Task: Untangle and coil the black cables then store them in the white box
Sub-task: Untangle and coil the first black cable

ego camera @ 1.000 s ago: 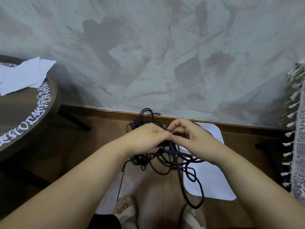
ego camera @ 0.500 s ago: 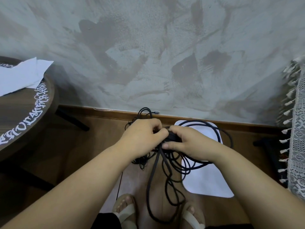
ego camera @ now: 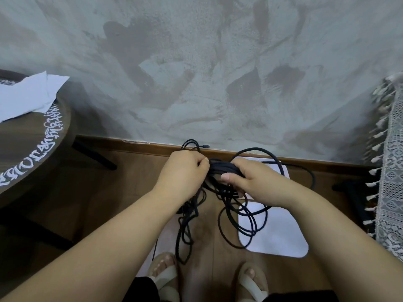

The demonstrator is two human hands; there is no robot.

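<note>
Head view: tangled black cables (ego camera: 220, 168) bunch between both hands, held in the air above the brown wooden floor (ego camera: 135, 171). The left hand (ego camera: 183, 168), fingers curled, pinches the bundle at its left end. The right hand (ego camera: 250, 182) wraps its fingers over the top with the thumb beneath, clamping several strands. Loose loops hang down toward two sandalled feet (ego camera: 165, 273). Under the right hand a flat white rounded-square box (ego camera: 277, 236) lies on the floor; its inside does not show. At left, white paper (ego camera: 28, 94) lies on a round dark table (ego camera: 32, 149).
</note>
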